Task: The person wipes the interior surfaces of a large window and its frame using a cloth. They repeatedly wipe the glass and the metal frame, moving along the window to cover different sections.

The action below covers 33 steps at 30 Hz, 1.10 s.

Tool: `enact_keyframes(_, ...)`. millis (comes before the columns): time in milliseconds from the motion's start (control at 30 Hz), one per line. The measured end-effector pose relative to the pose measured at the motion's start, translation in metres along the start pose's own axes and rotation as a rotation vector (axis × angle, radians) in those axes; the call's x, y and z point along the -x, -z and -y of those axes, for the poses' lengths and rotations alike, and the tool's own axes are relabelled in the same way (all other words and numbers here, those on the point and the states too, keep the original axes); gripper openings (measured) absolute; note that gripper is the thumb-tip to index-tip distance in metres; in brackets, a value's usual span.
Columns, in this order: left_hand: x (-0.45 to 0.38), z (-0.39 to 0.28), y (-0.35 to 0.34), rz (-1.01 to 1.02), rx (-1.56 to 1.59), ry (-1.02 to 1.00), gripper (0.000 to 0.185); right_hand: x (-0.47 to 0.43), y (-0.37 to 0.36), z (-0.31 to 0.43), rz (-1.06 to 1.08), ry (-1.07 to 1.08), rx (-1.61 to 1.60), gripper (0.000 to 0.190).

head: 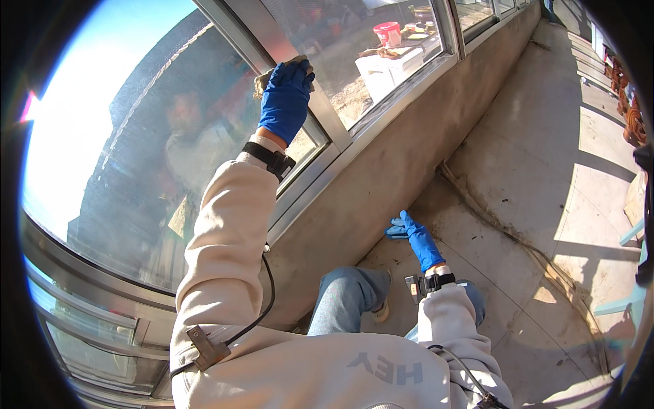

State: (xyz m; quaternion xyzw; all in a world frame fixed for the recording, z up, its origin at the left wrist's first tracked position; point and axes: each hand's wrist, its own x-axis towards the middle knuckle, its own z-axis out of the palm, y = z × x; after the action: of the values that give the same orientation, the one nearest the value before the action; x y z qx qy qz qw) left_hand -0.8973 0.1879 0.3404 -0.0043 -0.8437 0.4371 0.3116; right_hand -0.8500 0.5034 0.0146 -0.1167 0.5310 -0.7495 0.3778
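My left hand (286, 102), in a blue glove, is raised to the window and shut on a beige cloth (261, 86). It presses the cloth to the upright metal window frame (327, 110), at the edge of a large glass pane (204, 112). Part of the cloth is hidden under the fingers. My right hand (419, 243), gloved in blue too, hangs low beside the wall below the sill. Nothing is in it, and its fingers are spread a little.
A concrete wall (368, 179) runs under the metal sill (403, 99). Through the glass, a red bucket (387, 35) stands near a white box (386, 71). A long strip (511, 232) crosses the tiled floor (526, 148). Light-blue furniture legs (621, 307) stand at right.
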Motion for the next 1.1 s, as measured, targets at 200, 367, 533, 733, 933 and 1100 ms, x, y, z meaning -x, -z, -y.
enact_keyframes(200,0.037,-0.089,-0.045,-0.209,0.574,0.004,0.022,-0.010,-0.002,-0.005,0.014,-0.020,-0.022,0.078)
enact_keyframes(367,0.073,-0.145,-0.065,0.294,0.738,0.224,0.029,-0.016,0.006,-0.012,0.002,-0.025,-0.051,0.073)
enact_keyframes(533,0.024,-0.049,-0.027,0.095,0.402,-0.006,0.035,-0.015,0.006,-0.013,-0.017,0.030,-0.002,0.076)
enact_keyframes(733,-0.051,0.094,0.042,-0.201,0.095,0.054,0.048,-0.014,0.001,-0.008,-0.010,-0.034,0.026,0.079)
enact_keyframes(933,0.003,-0.009,-0.024,-0.061,0.230,-0.031,0.047,-0.012,0.001,-0.008,-0.023,-0.021,0.020,0.078)
enact_keyframes(1100,0.073,-0.133,-0.086,0.280,0.242,-0.158,0.043,-0.007,0.010,-0.003,-0.065,-0.017,0.089,0.071)
